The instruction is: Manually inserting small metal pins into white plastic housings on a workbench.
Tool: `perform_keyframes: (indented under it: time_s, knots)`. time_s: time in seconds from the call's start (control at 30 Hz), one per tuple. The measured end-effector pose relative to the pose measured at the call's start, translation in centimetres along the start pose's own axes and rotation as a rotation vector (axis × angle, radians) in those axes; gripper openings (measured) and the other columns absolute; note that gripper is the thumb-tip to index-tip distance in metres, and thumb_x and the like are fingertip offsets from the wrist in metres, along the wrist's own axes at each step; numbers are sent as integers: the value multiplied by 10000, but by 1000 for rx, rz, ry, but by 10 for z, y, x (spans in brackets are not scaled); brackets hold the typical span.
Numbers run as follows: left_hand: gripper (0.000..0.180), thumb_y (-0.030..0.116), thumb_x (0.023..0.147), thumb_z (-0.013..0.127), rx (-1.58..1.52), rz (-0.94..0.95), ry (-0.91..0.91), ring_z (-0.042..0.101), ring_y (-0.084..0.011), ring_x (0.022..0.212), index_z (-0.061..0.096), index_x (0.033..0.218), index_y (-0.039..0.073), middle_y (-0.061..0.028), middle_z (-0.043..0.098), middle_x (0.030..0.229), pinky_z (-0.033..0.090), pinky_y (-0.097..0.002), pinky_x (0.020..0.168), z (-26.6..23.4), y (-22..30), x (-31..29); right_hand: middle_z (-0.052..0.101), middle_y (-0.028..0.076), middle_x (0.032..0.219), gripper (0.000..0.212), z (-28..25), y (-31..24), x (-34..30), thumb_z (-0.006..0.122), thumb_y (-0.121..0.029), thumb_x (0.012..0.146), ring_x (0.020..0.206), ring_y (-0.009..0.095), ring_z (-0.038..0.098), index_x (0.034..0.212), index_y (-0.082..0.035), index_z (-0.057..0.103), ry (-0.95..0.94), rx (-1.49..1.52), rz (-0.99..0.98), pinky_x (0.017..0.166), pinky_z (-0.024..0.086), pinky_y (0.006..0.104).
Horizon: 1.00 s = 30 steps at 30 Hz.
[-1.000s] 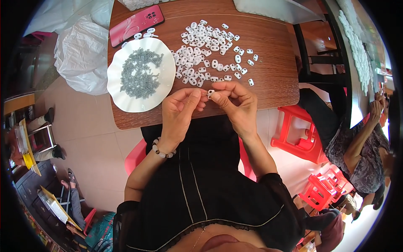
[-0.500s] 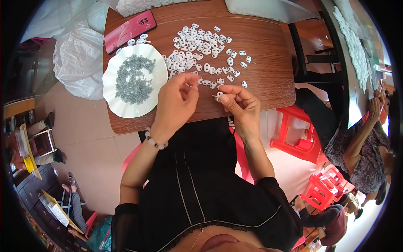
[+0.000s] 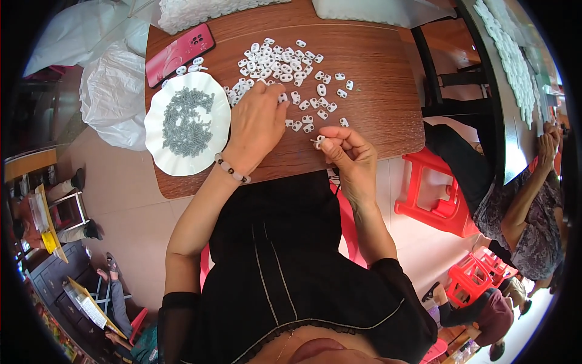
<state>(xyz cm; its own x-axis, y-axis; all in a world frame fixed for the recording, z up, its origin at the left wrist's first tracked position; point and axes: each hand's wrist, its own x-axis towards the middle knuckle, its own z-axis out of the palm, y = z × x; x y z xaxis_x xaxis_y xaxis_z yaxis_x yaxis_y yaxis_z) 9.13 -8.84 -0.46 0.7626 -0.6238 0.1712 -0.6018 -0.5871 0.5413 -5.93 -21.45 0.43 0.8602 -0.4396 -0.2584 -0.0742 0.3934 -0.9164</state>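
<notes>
My right hand (image 3: 351, 151) pinches a small white two-holed plastic piece (image 3: 319, 142) between thumb and fingertips, just above the table's near edge. A thin metal pin sticks out of that piece toward the left. Over the near left side of a loose pile of similar white pieces (image 3: 280, 59), my left hand (image 3: 257, 124) has its thumb apart from its bent fingers. Nothing shows in it, and its fingertips are partly hidden. A white wavy-rimmed plate (image 3: 156, 136) beside it bears many small grey metal pins (image 3: 188, 124).
A pink phone (image 3: 179, 56) lies behind the plate on the brown wooden table (image 3: 379, 73). White bulk pieces (image 3: 206, 12) and a translucent white bin (image 3: 376, 11) stand along the far edge. Red plastic stools (image 3: 433, 197) and other people are at the right.
My left hand has moved away from my right hand, leftward and farther out, onto the pile of white pieces. My right hand keeps its pinch on the same piece, almost in place.
</notes>
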Motion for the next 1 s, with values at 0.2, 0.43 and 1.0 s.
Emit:
perform_keyframes:
  time_s: [0.2,0.43,1.0]
  knots:
    - [210,115,871,641,-586,-260,-43,627,-169,722,652,1032,-18,-109,668,865,503,-279,680,-9,-2,-9,644,-11,821,190,-3,3,4,683,-89,884,710,33,540,1043,10,653,-19,13,-10,648,426,174]
    - [282,156,918,638,-1490,-651,-204,632,-118,821,623,1135,-25,-104,684,1002,510,-225,728,-23,2,-36,674,30,860,141,9,-3,5,672,-128,900,716,40,548,975,-13,643,-89,72,21,640,432,185]
    - [306,188,901,667,-1651,-749,-270,636,-94,815,647,1154,17,-92,701,997,511,-213,732,-30,-3,-67,667,32,865,45,29,-15,2,642,-58,887,783,45,565,879,-14,640,-175,-46,85,714,438,197]
